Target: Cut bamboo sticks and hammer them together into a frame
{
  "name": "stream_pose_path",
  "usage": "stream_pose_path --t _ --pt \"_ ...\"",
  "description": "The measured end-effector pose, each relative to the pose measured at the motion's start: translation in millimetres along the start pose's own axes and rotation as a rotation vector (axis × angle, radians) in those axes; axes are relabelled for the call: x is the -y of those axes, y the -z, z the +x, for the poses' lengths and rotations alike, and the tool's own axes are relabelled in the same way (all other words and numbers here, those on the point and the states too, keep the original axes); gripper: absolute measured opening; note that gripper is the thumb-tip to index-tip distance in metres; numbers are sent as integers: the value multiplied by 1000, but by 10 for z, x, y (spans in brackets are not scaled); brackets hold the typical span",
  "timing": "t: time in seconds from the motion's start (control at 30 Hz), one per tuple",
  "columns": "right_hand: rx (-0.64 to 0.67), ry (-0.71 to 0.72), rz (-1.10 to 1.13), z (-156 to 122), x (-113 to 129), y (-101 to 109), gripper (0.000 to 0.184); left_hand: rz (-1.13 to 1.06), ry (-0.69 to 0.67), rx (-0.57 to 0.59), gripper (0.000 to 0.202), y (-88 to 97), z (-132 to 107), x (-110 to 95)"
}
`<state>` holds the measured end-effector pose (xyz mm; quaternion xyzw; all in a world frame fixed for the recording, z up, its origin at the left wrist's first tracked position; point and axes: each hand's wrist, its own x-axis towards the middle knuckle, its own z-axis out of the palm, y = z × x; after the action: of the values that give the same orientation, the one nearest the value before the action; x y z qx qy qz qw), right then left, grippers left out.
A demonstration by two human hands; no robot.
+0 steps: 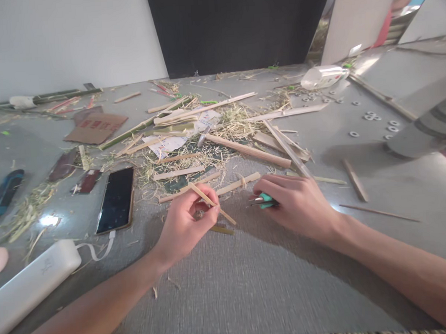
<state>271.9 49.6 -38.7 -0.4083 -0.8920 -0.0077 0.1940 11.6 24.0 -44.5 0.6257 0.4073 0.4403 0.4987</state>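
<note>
A thin, pale bamboo strip (227, 216) is pinched between the thumb and fingers of my left hand (186, 223), slanting down to the right. My right hand (299, 203) is closed around a small tool (265, 199) with a teal-green grip and a dark metal tip pointing left; its exact kind is hidden by the fingers. A gap separates this tip from the strip. Beneath the left hand lies a short greenish strip (222, 230). Just beyond both hands rests a flat wooden stick (233, 185) with a knot-like band near its right end.
Bamboo pieces and shavings (239, 117) pile up beyond my hands. To the left are a phone (115, 200), a white power bank (38, 281), a blue-black cutter (7, 193) and cardboard (97, 127). On the right stand a grey cylinder (426, 126), white rings (372, 116) and a clear bottle (323, 77).
</note>
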Motion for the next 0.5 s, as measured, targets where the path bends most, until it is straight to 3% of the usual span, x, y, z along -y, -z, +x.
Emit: stream_pose_path --t 0.5 --pt "27 6 19 13 12 8 15 0 -68 29 8 33 -13 38"
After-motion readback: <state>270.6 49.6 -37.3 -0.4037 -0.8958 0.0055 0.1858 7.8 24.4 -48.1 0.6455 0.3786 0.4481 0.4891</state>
